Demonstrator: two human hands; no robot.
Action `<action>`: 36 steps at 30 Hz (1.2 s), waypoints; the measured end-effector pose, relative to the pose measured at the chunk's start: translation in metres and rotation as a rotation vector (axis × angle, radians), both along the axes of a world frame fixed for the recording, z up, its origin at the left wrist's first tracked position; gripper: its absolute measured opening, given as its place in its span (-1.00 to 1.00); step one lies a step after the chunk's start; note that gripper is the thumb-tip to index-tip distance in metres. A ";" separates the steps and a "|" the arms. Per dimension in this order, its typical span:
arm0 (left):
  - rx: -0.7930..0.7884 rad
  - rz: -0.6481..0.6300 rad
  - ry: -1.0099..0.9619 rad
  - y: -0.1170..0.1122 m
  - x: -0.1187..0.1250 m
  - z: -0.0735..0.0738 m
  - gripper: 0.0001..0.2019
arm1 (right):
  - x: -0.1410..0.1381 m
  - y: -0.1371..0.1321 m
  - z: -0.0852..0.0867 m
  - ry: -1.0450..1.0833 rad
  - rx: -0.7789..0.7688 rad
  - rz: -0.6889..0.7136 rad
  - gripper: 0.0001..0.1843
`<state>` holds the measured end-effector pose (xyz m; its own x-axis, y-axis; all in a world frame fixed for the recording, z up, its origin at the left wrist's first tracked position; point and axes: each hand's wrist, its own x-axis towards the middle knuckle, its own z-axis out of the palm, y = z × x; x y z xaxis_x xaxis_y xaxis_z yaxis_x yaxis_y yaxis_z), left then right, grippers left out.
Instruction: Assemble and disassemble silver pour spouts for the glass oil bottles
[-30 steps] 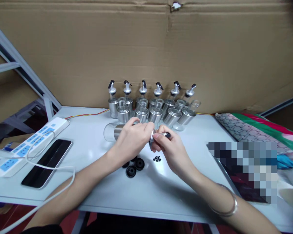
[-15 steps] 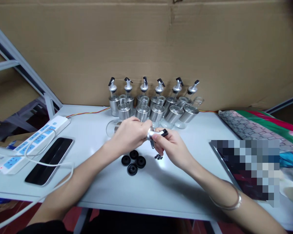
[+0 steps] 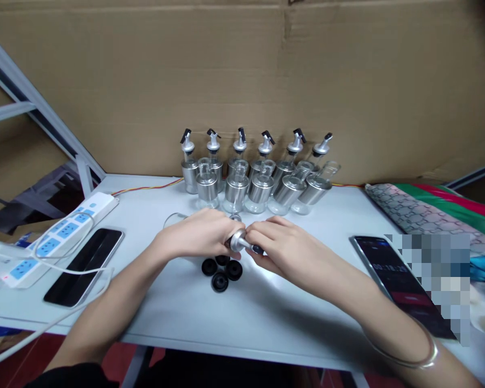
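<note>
On the near part of the white table (image 3: 242, 323), four black rubber caps (image 3: 221, 270) are left loose in a little cluster, so a few small bits clearly aren't used up yet. Just behind them a bottle (image 3: 170, 220) is held down on its side by the left hand (image 3: 194, 238). That hand is curled shut over it, so only a sliver of clear glass is seen poking out to the left. A metal spout (image 3: 237, 241) is pinched at the bottle's mouth by the closed fingertips of the right hand (image 3: 293, 249). Whether it's fully seated can't be told, since the joint is covered. Off to the left a power strip (image 3: 64, 229) and a dark phone (image 3: 83, 265) are parked. Further back, five bare-necked bottles (image 3: 261, 188) are lined up, and behind those six spouted bottles (image 3: 240, 146) are stood against the cardboard wall (image 3: 242, 81). Going by the count, about half looks done: six finished, one in hand, five waiting.
</note>
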<state>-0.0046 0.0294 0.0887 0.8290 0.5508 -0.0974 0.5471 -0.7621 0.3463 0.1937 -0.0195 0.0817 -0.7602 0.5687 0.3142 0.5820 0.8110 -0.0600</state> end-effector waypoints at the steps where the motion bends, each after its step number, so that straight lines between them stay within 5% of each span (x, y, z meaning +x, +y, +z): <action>1: -0.021 0.001 -0.003 0.001 0.000 0.000 -0.83 | 0.000 0.000 -0.001 -0.007 0.030 -0.001 -0.87; 11: 0.182 0.028 0.106 -0.012 0.007 0.007 -0.87 | -0.015 0.004 -0.024 0.390 0.107 -0.117 -0.57; 20: 0.237 0.004 0.060 -0.014 0.007 0.011 -0.88 | -0.019 0.002 -0.013 0.811 -0.750 -0.195 -0.44; 31: 0.350 0.014 0.060 -0.013 0.005 0.011 -0.95 | -0.026 -0.001 -0.018 1.086 -1.325 -0.215 -0.45; 36: 0.494 0.015 0.084 -0.005 0.006 0.005 -0.98 | -0.034 -0.006 -0.017 1.350 -1.709 -0.307 -0.51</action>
<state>0.0018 0.0244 0.0935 0.8213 0.5593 0.1119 0.5693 -0.8160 -0.0997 0.1600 -0.0254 0.0646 -0.4382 0.8222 -0.3632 -0.3472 -0.5275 -0.7754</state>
